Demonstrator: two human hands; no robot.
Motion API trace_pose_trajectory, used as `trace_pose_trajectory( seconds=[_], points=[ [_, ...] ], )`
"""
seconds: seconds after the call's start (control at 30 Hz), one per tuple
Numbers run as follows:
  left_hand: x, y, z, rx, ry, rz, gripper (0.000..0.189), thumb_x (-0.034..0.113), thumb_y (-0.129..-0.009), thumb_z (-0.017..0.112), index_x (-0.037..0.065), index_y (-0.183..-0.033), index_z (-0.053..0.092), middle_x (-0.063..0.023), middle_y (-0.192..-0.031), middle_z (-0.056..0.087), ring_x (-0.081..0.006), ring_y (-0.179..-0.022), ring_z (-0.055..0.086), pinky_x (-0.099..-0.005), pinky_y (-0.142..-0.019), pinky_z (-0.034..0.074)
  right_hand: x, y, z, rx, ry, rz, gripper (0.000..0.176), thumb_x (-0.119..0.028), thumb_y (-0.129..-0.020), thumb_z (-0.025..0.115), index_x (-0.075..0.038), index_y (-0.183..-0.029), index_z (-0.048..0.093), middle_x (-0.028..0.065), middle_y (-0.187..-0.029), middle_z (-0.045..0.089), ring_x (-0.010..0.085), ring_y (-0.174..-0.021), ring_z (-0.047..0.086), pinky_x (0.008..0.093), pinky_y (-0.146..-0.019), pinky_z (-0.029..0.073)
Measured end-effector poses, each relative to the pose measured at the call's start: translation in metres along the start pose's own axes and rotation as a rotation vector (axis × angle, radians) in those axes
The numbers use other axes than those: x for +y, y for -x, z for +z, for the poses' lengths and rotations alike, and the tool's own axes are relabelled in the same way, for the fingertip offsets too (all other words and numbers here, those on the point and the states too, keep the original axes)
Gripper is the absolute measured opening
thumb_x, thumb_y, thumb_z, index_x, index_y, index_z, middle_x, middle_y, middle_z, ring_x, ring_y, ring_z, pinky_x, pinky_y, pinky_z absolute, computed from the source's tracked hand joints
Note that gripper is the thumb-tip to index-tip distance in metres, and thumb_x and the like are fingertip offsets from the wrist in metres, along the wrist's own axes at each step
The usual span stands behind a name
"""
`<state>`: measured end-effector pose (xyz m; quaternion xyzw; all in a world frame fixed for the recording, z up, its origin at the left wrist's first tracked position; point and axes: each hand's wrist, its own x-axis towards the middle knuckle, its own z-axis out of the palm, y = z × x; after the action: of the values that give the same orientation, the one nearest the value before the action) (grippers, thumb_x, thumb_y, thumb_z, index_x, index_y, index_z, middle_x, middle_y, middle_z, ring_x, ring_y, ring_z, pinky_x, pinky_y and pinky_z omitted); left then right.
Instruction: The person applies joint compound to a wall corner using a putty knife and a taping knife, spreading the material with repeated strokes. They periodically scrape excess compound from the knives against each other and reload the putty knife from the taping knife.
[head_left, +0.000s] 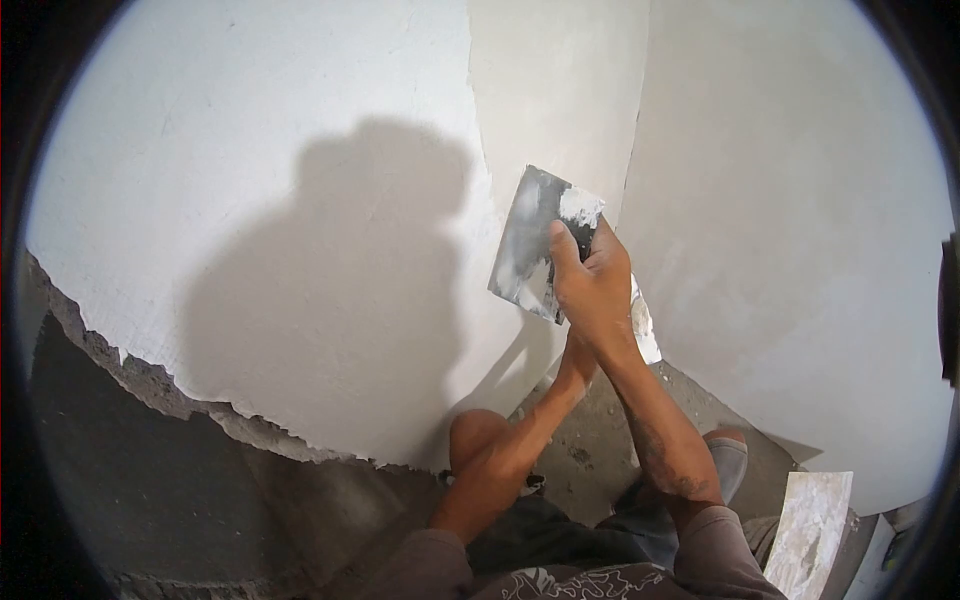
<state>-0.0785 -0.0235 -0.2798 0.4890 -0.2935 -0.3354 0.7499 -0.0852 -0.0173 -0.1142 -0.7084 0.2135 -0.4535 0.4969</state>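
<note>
Two bare forearms [650, 415] rise from the lower centre of the frame, their wrists overlapping. The right hand [597, 285], near centre, is closed, thumb pressed on one flat, grey rectangular metal blade [525, 240] extending to its upper left, smeared with white paste [581, 206]. The left hand is hidden behind the right wrist; I cannot tell its grip. One white-smeared flat piece [645, 322] shows beside that wrist. Beyond stand two pale plastered walls [780, 200].
</note>
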Motion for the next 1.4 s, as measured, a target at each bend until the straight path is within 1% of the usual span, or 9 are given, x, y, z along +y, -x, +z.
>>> trace_pose_trajectory(
  seconds=[0.17,0.37,0.47,0.67,0.8,1.0,1.1,1.3,1.4],
  points=[
    [0.002,0.001,0.002,-0.015,-0.006,-0.016,0.048,0.03,-0.096,0.055,-0.003,-0.13,0.049,-0.0099,-0.122,0.057,-0.0179,-0.112,0.052,-0.0307,-0.096,0.041,-0.004,-0.001,0.008,0.034,0.048,-0.1,0.028,-0.015,-0.091,0.055,0.012,-0.096,0.055,0.0239,-0.076,0.064,0.0242,-0.066,0.064,0.0363,-0.062,0.049],
    [0.001,0.001,0.003,-0.026,-0.008,-0.033,0.048,0.03,-0.096,0.056,-0.003,-0.13,0.049,-0.0101,-0.122,0.057,-0.018,-0.112,0.052,-0.0308,-0.096,0.041,-0.011,0.001,0.011,-0.022,0.134,-0.208,0.025,-0.014,-0.091,0.055,0.011,-0.092,0.053,0.022,-0.068,0.058,0.0277,-0.057,0.059,0.038,-0.057,0.047],
    [0.002,0.001,0.004,-0.031,-0.006,-0.04,0.048,0.03,-0.096,0.056,-0.003,-0.13,0.049,-0.0102,-0.122,0.057,-0.0181,-0.113,0.052,-0.0309,-0.096,0.041,-0.026,0.004,0.007,-0.11,0.254,-0.145,0.023,-0.013,-0.093,0.056,0.008,-0.103,0.057,0.0097,-0.07,0.06,0.0133,-0.062,0.056,0.0293,-0.06,0.047],
    [0.004,0.002,0.0,-0.032,-0.006,-0.049,0.048,0.03,-0.096,0.056,-0.003,-0.13,0.049,-0.0104,-0.122,0.057,-0.0182,-0.113,0.052,-0.031,-0.096,0.041,-0.03,0.005,0.001,-0.081,0.255,-0.376,0.021,-0.013,-0.093,0.056,0.007,-0.1,0.057,0.0093,-0.068,0.059,0.0129,-0.06,0.054,0.0288,-0.058,0.046],
    [0.005,0.003,-0.001,-0.036,0.005,-0.056,0.049,0.03,-0.096,0.056,-0.003,-0.13,0.049,-0.0105,-0.122,0.057,-0.0183,-0.113,0.052,-0.0311,-0.096,0.041,-0.025,0.001,-0.002,0.004,0.175,-0.271,0.017,-0.01,-0.09,0.055,0.007,-0.087,0.053,0.0232,-0.069,0.057,0.0361,-0.06,0.059,0.0404,-0.057,0.046],
    [0.007,0.004,0.001,-0.06,0.018,-0.079,0.049,0.031,-0.095,0.056,-0.003,-0.13,0.049,-0.0107,-0.122,0.057,-0.0184,-0.113,0.052,-0.0312,-0.096,0.041,-0.016,-0.004,0.005,0.003,0.208,-0.211,0.016,-0.009,-0.09,0.055,0.007,-0.09,0.053,0.0239,-0.071,0.058,0.0373,-0.061,0.059,0.0414,-0.058,0.047],
    [0.007,0.004,0.005,-0.07,0.022,-0.089,0.049,0.031,-0.095,0.056,-0.003,-0.13,0.049,-0.0108,-0.122,0.057,-0.0184,-0.113,0.052,-0.0313,-0.096,0.041,-0.019,-0.002,0.01,0.014,0.317,-0.329,0.019,-0.01,-0.091,0.057,0.009,-0.096,0.056,0.016,-0.067,0.06,0.0193,-0.058,0.058,0.0304,-0.056,0.047],
    [0.009,0.004,-0.001,-0.061,0.018,-0.095,0.049,0.031,-0.095,0.057,-0.003,-0.13,0.049,-0.011,-0.122,0.057,-0.0186,-0.113,0.052,-0.0314,-0.096,0.041,-0.032,0.002,0.005,0.035,0.264,-0.465,0.017,-0.009,-0.09,0.057,0.008,-0.094,0.057,0.0161,-0.067,0.06,0.0211,-0.059,0.06,0.0318,-0.056,0.047],
    [0.009,0.004,-0.004,-0.056,0.019,-0.094,0.05,0.031,-0.095,0.057,-0.003,-0.13,0.049,-0.0111,-0.122,0.057,-0.0186,-0.113,0.052,-0.0314,-0.096,0.04,-0.024,-0.003,0.0,0.033,0.254,-0.346,0.016,-0.009,-0.089,0.057,0.007,-0.089,0.053,0.0227,-0.07,0.057,0.0349,-0.059,0.058,0.0402,-0.057,0.047]
  ],
)
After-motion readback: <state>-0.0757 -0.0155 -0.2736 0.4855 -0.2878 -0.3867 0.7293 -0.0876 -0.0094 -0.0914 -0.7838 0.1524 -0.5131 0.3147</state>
